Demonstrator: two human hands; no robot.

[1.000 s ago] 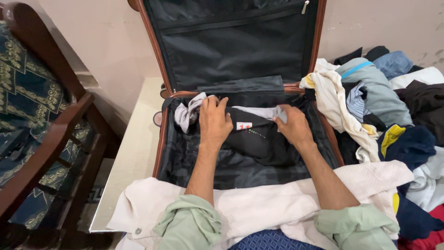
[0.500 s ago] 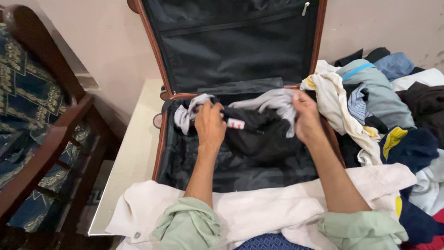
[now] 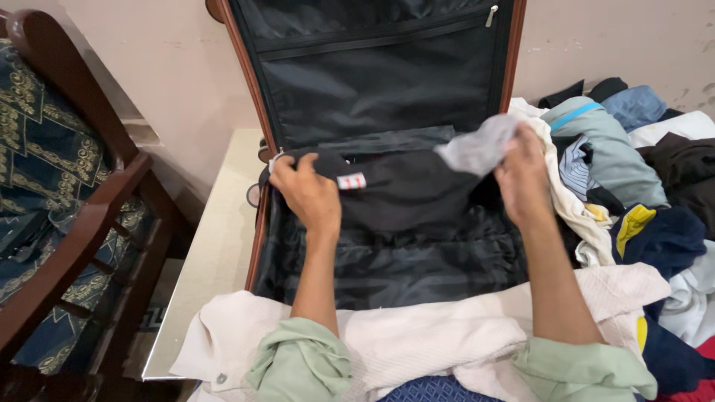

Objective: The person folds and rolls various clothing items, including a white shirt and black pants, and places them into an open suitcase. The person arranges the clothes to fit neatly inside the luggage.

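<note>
An open suitcase (image 3: 261,223) with a brown rim and black lining lies in front of me, its lid (image 3: 372,82) upright against the wall. My left hand (image 3: 305,195) grips the left end of a black garment with grey sleeves (image 3: 410,193), lifted above the suitcase's far end. My right hand (image 3: 523,179) holds the garment's grey sleeve at the right, raised near the suitcase's right rim. A small white and red tag shows on the black cloth between my hands.
A pile of mixed clothes (image 3: 625,171) lies right of the suitcase. A white towel-like cloth (image 3: 417,335) drapes over the near rim. A dark wooden chair with patterned cushions (image 3: 59,201) stands at the left, beside a pale table edge (image 3: 216,246).
Both hands lifted the black and grey garment up from the suitcase floor and spread apart, the left hand moving left, the right hand moving right and up.
</note>
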